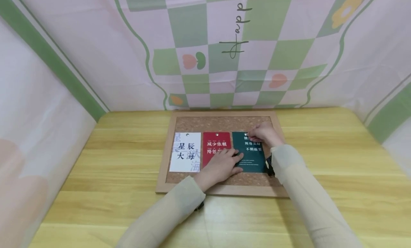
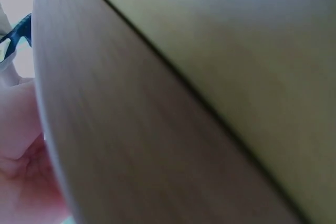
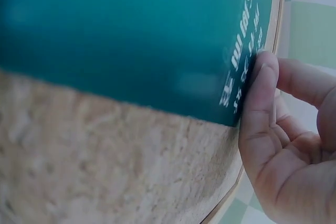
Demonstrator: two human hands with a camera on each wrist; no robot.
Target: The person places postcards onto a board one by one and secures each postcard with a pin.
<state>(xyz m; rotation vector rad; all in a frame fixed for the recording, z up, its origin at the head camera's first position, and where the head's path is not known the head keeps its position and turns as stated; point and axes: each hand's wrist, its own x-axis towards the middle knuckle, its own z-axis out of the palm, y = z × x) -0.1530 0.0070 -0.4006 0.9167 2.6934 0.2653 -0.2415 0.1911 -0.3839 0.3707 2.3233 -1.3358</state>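
A dark green card (image 1: pixel 249 158) with white lettering lies upright on a framed cork board (image 1: pixel 208 124). At its top edge my right hand (image 1: pixel 266 133) pinches with thumb and forefinger at a small silver pushpin (image 1: pixel 245 134). In the right wrist view, thumb and forefinger tips meet beside the green card's (image 3: pixel 121 40) lettered end. My left hand (image 1: pixel 221 165) lies with fingers spread over the red card (image 1: pixel 212 136) and the green card's left edge, covering part of both. The left wrist view shows just a sliver of the left hand (image 2: pixel 23 161).
A white card (image 1: pixel 185 162) with black characters is pinned at the board's left. The board's wooden frame (image 1: pixel 163 169) rests on a wood-grain table (image 1: pixel 106 176). Behind stands a checked, printed cloth (image 1: pixel 224 59), and pale cloth hangs at both sides.
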